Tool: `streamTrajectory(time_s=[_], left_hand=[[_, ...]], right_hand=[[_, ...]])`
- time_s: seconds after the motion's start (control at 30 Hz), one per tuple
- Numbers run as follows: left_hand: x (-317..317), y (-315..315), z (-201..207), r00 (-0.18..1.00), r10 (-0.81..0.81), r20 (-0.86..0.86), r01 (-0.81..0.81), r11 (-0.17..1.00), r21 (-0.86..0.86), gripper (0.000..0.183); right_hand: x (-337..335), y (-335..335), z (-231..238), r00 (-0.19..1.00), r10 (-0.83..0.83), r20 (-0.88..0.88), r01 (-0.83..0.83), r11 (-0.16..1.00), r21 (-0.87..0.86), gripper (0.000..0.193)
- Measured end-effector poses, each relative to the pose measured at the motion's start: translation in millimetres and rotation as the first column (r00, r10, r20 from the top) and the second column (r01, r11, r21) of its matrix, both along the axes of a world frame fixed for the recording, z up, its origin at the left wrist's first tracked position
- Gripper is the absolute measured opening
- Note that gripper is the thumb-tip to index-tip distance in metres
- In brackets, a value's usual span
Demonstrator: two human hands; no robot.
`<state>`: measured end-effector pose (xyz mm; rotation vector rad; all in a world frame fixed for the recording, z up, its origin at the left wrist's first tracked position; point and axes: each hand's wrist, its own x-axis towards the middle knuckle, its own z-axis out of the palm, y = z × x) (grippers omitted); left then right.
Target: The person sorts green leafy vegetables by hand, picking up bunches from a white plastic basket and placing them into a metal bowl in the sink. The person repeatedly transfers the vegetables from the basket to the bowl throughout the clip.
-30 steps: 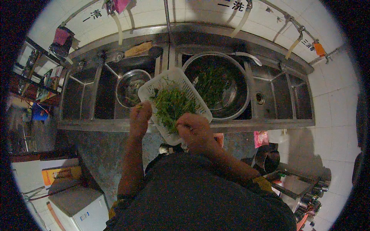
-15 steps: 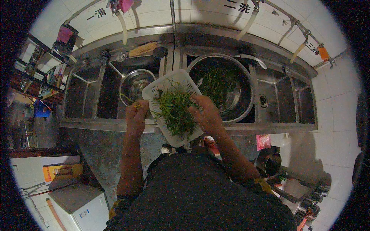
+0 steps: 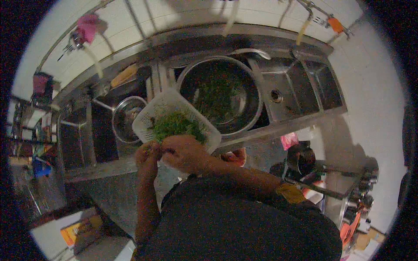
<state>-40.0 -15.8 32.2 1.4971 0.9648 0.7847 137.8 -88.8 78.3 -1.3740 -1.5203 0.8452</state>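
Left fingers: curled inward on the left hand [image 3: 147, 153], their tips near those of the other hand; blur hides whether they pinch a stem, so I cannot tell.
Right fingers: bent toward the left ones, the right hand [image 3: 180, 152] crossing over the basket's near side; whether they are clamped on anything, I cannot tell.
Why so close: meeting in front of the body probably lets both hands work on one small piece.
Leafy greens [image 3: 176, 124]: heaped in the white basket just beyond the hands, likely there for easy reach.
White basket [image 3: 172, 99]: slanted, between bowl and basin; its pierced walls would let water drain. What bears its weight is unclear.
Small steel bowl [image 3: 114, 122]: left of the basket, contents too blurred to name.
Large steel basin [image 3: 260, 98]: right of the basket, with more greens [image 3: 217, 89] inside; its width presumably suits bulky leaves.
Steel sink [image 3: 98, 170]: under bowl and basin, its compartments seemingly keeping them apart.
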Motion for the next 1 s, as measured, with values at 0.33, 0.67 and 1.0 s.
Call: streamTrajectory(time_s=[0.33, 0.67, 1.0], left_hand=[[-26, 76, 0, 0.878, -0.121, -0.463, 0.227, 0.957, 0.18, 0.034], [-29, 46, -3, 0.874, 0.046, -0.485, 0.005, 0.994, 0.105, 0.033], [-53, -1, 5, 0.915, 0.144, -0.377, -0.182, 0.981, -0.069, 0.028]], right_hand=[[32, 23, -33, 0.915, -0.399, 0.056, 0.39, 0.913, 0.118, 0.032], [221, 70, -304, 0.714, -0.606, 0.35, 0.7, 0.606, -0.378, 0.03], [254, 120, -408, 0.636, -0.349, 0.688, 0.654, 0.717, -0.241, 0.041]])
